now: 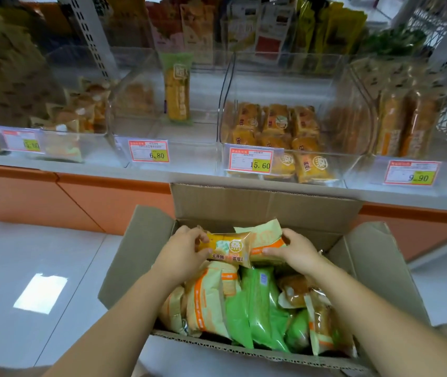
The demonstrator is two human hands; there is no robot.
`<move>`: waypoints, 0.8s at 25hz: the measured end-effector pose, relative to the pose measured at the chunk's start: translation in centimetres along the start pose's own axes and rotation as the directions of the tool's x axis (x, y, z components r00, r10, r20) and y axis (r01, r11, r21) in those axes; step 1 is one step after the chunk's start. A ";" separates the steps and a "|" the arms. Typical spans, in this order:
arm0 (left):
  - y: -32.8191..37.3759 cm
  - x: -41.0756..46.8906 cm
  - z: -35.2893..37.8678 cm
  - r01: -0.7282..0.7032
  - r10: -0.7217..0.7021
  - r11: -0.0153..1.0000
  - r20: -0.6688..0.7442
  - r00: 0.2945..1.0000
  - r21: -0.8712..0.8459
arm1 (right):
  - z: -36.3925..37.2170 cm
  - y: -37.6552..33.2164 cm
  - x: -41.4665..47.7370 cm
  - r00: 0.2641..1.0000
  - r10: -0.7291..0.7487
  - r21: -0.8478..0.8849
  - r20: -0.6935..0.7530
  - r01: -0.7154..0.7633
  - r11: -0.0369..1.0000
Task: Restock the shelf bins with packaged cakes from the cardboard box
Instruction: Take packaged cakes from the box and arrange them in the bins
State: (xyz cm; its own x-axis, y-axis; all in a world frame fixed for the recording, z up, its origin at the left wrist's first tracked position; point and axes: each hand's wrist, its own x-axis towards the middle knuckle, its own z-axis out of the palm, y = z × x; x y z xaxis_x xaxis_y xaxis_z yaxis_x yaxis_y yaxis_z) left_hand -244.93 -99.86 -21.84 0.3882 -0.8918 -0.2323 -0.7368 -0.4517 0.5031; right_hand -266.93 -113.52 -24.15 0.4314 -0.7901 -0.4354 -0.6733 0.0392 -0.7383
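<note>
An open cardboard box (268, 205) stands on the floor below the shelf, full of packaged cakes in green, cream-orange and yellow wrappers. My left hand (183, 250) grips the left end of a yellow cake packet (229, 247) at the far end of the box. My right hand (294, 250) holds a cream-and-orange packet (264, 236) just behind and right of it. Above, clear shelf bins hold cakes: the bin priced 15.60 (334, 126) has several matching yellow packets, and the bin priced 6.80 (140, 131) holds one upright green-topped packet (176, 88).
Other clear bins sit left (62, 137) and right (396, 118) with different baked goods. The shelf's white edge (81, 165) and orange base panel (108, 202) run behind the box. The box flaps stick out left and right. Grey tiled floor (26, 268) lies to the left.
</note>
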 end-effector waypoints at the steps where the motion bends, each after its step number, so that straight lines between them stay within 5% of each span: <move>1: 0.2 -0.4 -0.4 0.003 -0.003 0.999 -0.001 1.000 0.045 | -0.5 -0.2 -0.7 0.999 -0.018 0.040 -0.040 0.020 0.999; 4: 2.0 -1.6 -1.2 -0.046 0.045 0.999 0.035 0.998 0.018 | -1.2 -0.7 -3.2 0.934 -0.275 -0.080 -0.227 0.264 0.961; 6: 4.1 -2.0 -1.3 0.044 0.002 0.948 0.145 0.989 -0.316 | -0.9 -1.0 -5.1 0.801 -0.541 -0.264 -0.255 0.480 0.836; 8: 6.2 -2.4 -1.2 0.259 -0.026 0.719 0.347 0.938 -0.646 | -0.2 -1.4 -7.0 0.662 -0.729 -0.381 -0.177 0.637 0.670; 10: 6.8 -2.5 -0.9 0.372 0.010 0.538 0.448 0.894 -0.756 | 0.5 -1.2 -7.9 0.579 -0.809 -0.424 -0.105 0.710 0.563; 12: 6.2 -2.5 -1.2 0.392 0.013 0.445 0.444 0.896 -0.805 | 0.9 -1.3 -7.8 0.616 -0.786 -0.383 -0.050 0.716 0.584; 16: 3.3 -2.4 -3.4 0.389 -0.030 0.268 0.396 0.918 -0.881 | 1.2 -1.9 -6.0 0.910 -0.414 -0.194 -0.036 0.400 0.896; 20: 0.3 -3.0 -5.5 0.297 -0.111 0.220 0.279 0.954 -0.929 | 2.1 -2.3 -2.3 0.996 -0.084 -0.220 0.013 0.085 0.972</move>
State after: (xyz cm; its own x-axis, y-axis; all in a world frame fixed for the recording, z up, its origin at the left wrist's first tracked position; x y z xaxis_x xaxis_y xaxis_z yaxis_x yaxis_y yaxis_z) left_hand -243.28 -97.12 -16.45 0.2976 -0.8077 -0.5091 0.4673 -0.3417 0.8154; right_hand -265.12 -110.47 -22.50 0.4943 -0.7828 -0.3779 -0.7495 -0.1636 -0.6415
